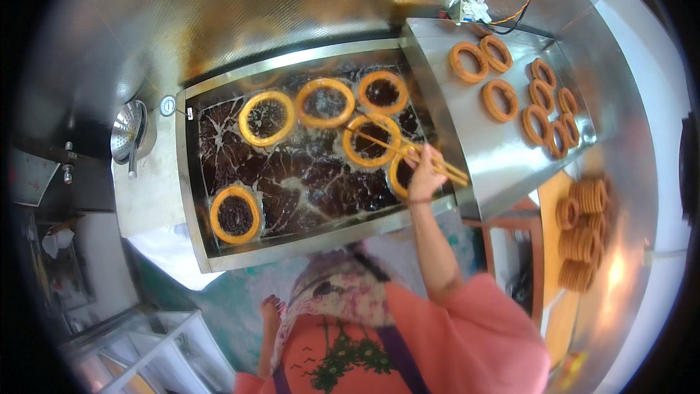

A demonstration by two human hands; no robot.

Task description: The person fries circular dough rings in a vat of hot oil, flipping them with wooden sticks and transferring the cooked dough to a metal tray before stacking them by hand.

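Note:
Long wooden chopsticks (453,173) are gripped in my right hand (425,172), above the right side of a rectangular fryer (191,201) of dark oil. One stick reaches across the opening of a golden fried dough ring (396,130). Another ring (394,176) lies partly hidden under my right hand. Floating farther back are a pale yellow ring (244,118), a ring at the middle (300,104) and a browner ring (363,93). Near the front left corner floats a separate ring (216,215). My left hand (271,308) hangs low beside my apron, holding nothing visible, its fingers loosely apart.
Right of the fryer, a sloped metal tray (481,164) carries several browned rings (500,100). Stacked rings (580,243) stand on a wooden surface beyond. At left are a perforated skimmer (127,131) and a round dial gauge (168,106). Wires (526,7) hang at the back right.

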